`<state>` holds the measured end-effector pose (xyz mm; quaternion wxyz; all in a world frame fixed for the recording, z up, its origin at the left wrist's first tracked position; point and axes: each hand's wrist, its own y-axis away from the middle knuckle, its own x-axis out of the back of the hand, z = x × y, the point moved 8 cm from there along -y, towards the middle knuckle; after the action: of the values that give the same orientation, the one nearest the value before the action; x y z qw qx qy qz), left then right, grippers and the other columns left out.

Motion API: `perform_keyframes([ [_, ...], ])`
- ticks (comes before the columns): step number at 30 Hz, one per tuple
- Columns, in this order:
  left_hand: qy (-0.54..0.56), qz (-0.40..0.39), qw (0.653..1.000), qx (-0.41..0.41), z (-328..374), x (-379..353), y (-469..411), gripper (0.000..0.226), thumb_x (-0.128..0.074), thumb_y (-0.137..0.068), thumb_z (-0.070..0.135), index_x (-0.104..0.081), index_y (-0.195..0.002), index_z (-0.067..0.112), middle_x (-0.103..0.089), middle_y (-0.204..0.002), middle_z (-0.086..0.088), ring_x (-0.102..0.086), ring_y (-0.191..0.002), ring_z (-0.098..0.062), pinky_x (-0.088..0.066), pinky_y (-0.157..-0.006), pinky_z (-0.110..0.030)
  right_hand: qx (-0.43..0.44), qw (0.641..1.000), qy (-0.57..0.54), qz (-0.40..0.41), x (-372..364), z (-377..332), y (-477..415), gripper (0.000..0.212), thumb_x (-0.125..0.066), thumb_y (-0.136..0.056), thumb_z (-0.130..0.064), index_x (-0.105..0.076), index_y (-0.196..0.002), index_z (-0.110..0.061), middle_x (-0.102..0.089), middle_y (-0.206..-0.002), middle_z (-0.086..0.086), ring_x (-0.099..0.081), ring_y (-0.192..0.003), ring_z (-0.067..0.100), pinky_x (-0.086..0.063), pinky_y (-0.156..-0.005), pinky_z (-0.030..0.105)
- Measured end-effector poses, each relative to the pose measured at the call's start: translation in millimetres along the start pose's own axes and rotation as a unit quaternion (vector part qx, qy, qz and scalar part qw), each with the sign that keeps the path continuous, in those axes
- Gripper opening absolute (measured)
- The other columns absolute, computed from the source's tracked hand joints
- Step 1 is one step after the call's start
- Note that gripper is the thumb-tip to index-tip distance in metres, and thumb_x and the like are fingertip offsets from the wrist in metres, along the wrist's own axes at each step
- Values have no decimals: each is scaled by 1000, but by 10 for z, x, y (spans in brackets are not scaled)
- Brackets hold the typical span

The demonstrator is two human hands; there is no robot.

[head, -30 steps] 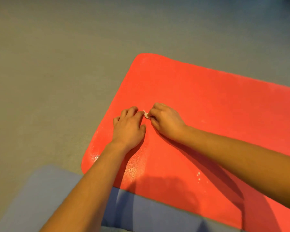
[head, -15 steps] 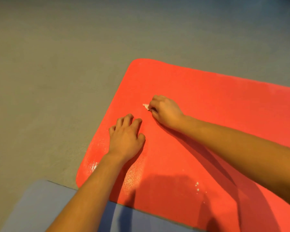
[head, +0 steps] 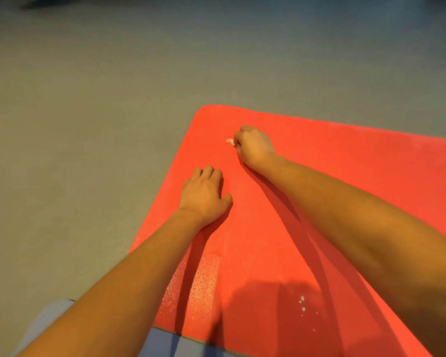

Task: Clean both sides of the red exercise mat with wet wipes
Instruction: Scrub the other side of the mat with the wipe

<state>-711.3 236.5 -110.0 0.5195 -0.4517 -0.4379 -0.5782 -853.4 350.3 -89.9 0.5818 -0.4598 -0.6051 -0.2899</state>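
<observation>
- The grey floor (head: pixel 88 124) fills the upper and left part of the head view, plain and matt.
- The red exercise mat (head: pixel 358 181) lies flat on that floor. Its rounded far corner points away from the person, and it runs off the frame at the right and the bottom.
- Two bare forearms reach out over the mat from the lower edge and cast dark shadows on the red.
- A blue-grey fabric (head: pixel 49 323) shows at the bottom left. It is probably the person's clothing, though the view is too cropped to be sure.
- A glistening, speckled patch (head: pixel 204 279) sits on the mat between the forearms, near the mat's near edge.
- The left hand (head: pixel 204 194) rests palm down on the mat close to its left edge. Its fingers are released, laid loosely on the red and holding nothing.
- The right hand (head: pixel 254 145) is farther out, near the far corner, knuckles up. Its fingers are clenched round a wet wipe and press it against the mat.
- The wet wipe (head: pixel 229 141) shows only as a small white tip poking out on the left of the right hand, touching the mat.
- A few white specks (head: pixel 302 302) dot the mat under the right forearm.
</observation>
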Motion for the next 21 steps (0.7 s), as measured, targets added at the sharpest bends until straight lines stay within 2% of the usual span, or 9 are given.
perform_keyframes([
  [2, -18, 3, 1000, -1, 19, -22, -172, 68, -43, -82, 65, -54, -139, 30, -51, -115, -4, -48, -114, -29, -46, -90, -46, 48, 999, -23, 1, 16, -93, 234, 16, -57, -88, -19, -71, -91, -12, -63, -93, 11, -63, -88, 37, -48, -65, 41],
  [3, -23, 15, 1000, -1, 24, -39, -236, 69, -43, -83, 67, -53, -143, 34, -50, -112, -5, -48, -112, -29, -44, -90, -46, 69, 997, -37, -1, 10, -121, 342, 14, -58, -85, -18, -71, -90, -14, -62, -92, 9, -63, -88, 35, -48, -65, 41],
  [6, -9, 95, 995, -20, 49, -70, -290, 59, -50, -86, 63, -58, -136, 34, -47, -107, -2, -49, -106, -27, -41, -89, -45, 105, 991, -77, 4, -19, -81, 476, 14, -60, -81, -16, -71, -90, -17, -62, -90, 5, -61, -87, 32, -50, -67, 41],
  [8, -2, 133, 991, -34, 39, -115, -290, 55, -52, -87, 60, -60, -133, 32, -48, -116, -2, -48, -111, -27, -41, -93, -45, 102, 992, -75, 14, -51, 46, 309, 14, -60, -80, -16, -71, -89, -18, -62, -90, 5, -61, -87, 31, -50, -68, 41],
  [11, -1, 135, 990, -41, 36, -174, -341, 57, -51, -88, 59, -58, -138, 32, -48, -143, -6, -44, -133, -29, -37, -110, -49, 57, 997, -44, 34, -79, 350, -189, 16, -59, -82, -15, -73, -89, -16, -65, -93, 9, -62, -91, 35, -49, -71, 41],
  [13, -3, 131, 990, -46, 45, -195, -368, 60, -49, -89, 59, -54, -143, 34, -46, -153, -6, -39, -141, -27, -31, -117, -51, 13, 999, -24, 38, -90, 595, -579, 20, -58, -82, -13, -75, -91, -15, -67, -97, 12, -63, -94, 37, -50, -74, 42],
  [18, 5, 133, 990, -48, 34, -207, -378, 62, -48, -89, 59, -53, -146, 36, -44, -156, -4, -37, -144, -26, -29, -119, -51, -97, 994, -33, 24, -200, 1115, -1194, 31, -53, -76, -12, -77, -94, -15, -73, -99, 14, -67, -95, 37, -55, -79, 42],
  [21, 7, 128, 991, -42, 44, -184, -383, 62, -47, -89, 60, -53, -146, 36, -44, -156, -4, -37, -143, -25, -29, -119, -51, -104, 993, -46, 33, -161, 998, -1038, 31, -51, -76, -11, -77, -92, -15, -73, -98, 12, -67, -93, 37, -55, -76, 41],
])
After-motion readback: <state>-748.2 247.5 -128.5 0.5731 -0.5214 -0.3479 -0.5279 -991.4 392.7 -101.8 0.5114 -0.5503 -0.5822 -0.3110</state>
